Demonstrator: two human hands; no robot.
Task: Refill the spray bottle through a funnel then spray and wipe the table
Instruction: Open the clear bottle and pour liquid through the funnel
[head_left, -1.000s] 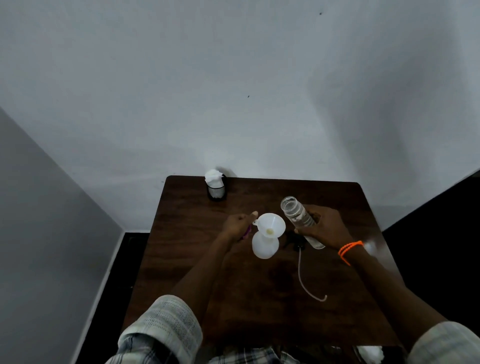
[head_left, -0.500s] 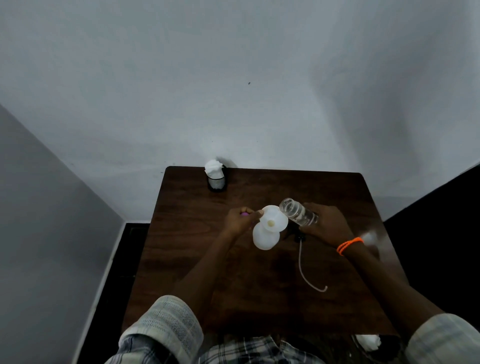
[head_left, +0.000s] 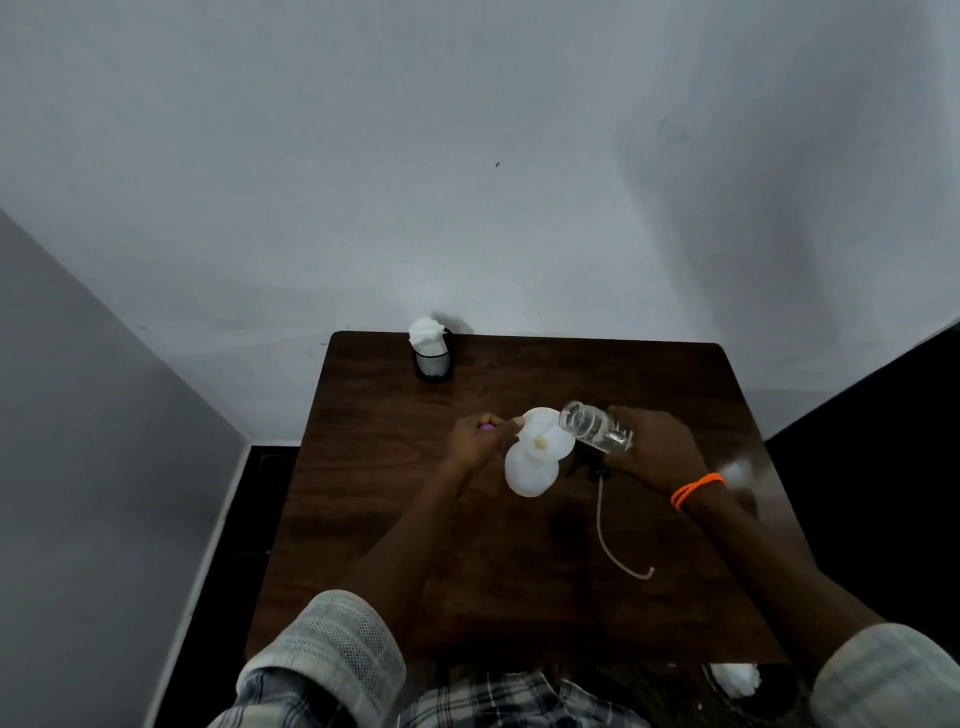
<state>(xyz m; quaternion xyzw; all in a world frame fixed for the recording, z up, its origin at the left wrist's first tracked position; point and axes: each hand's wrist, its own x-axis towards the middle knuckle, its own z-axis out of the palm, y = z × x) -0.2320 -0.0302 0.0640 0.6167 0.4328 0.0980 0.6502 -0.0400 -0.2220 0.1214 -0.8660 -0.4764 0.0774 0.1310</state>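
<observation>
Steadying the funnel (head_left: 545, 439) by its rim, the left hand (head_left: 480, 441) pinches it atop the white spray bottle (head_left: 530, 473) mid-table (head_left: 389, 519); the right hand (head_left: 654, 449) grasps a clear bottle (head_left: 595, 428), tilted mouth-down over the funnel.

At the far left corner of the table I see a black mesh cup (head_left: 432, 362) standing upright, stuffed with white tissue (head_left: 426, 330) that pokes out above its rim. The cup sits almost against the pale grey wall (head_left: 467, 156), which fills the upper half of my view; a small dark speck (head_left: 497, 164) marks it near the middle. A second, darker grey wall (head_left: 78, 441) angles in on the left. The floor (head_left: 883, 415) on either side looks black. At the bottom edge, near my right, a crumpled white wad (head_left: 735, 678) shows just past the near side, too dim for me to identify.
</observation>
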